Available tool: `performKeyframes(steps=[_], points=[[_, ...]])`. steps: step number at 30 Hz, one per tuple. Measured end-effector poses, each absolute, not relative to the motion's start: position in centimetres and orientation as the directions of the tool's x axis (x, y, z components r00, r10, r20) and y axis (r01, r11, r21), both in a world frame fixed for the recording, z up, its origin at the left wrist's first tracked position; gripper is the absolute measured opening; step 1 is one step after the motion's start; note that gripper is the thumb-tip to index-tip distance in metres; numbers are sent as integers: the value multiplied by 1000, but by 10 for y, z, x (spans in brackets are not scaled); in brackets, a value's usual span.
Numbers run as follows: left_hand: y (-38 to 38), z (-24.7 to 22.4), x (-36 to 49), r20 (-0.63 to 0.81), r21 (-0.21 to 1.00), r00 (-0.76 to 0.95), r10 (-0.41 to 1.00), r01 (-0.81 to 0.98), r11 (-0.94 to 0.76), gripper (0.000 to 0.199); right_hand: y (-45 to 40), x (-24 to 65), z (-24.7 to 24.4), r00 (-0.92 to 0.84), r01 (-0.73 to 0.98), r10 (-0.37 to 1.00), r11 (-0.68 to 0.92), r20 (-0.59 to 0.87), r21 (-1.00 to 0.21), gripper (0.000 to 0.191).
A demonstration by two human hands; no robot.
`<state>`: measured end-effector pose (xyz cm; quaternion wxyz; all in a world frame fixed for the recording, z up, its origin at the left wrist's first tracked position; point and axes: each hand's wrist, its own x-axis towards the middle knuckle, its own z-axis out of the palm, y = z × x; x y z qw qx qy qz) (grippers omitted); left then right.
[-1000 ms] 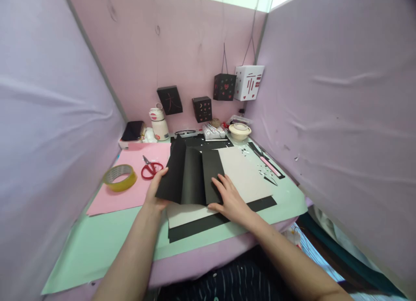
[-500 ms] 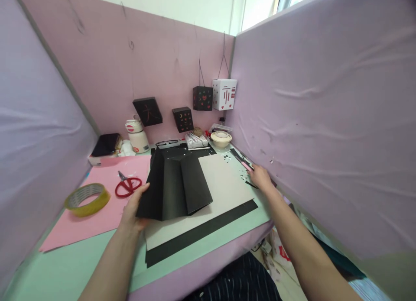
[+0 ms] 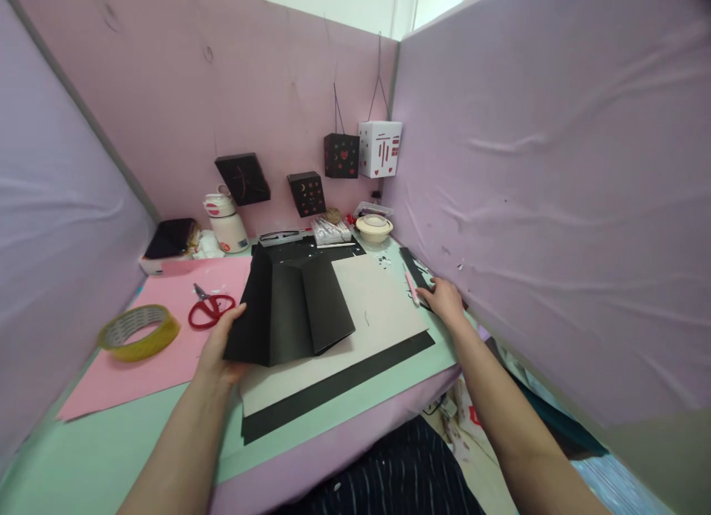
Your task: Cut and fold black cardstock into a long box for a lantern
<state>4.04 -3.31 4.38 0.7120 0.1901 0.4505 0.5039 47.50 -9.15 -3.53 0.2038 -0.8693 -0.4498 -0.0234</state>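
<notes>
A folded black card stands in creased panels over a white sheet. My left hand grips its left edge, thumb in front and fingers behind. At the right of the table, my right hand rests beside a pink pen-like tool and a black strip. Its fingers are bent toward the strip; their tips are too small to tell what they hold. Red-handled scissors lie on pink paper, left of the card.
Yellow tape roll lies at left. Along the back are a bottle, a cream bowl and a bag of sticks. Decorated paper boxes hang by the pink wall. Purple cloth covers the right wall.
The pink tool, earlier at my right fingertips, now lies on the table, turned and apart from the black strip. My left hand still holds the card. The view has shifted slightly.
</notes>
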Motion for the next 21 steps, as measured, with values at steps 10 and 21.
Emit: performKeyframes(steps=[10,21], points=[[-32,42,40,-423,728,87,902,-559,396,13,-87,480,-20,625,772,688,-476,369,-420,47],[-31,43,39,-391,711,82,917,-606,357,16,-112,347,-13,80,893,957,55,278,-447,12]])
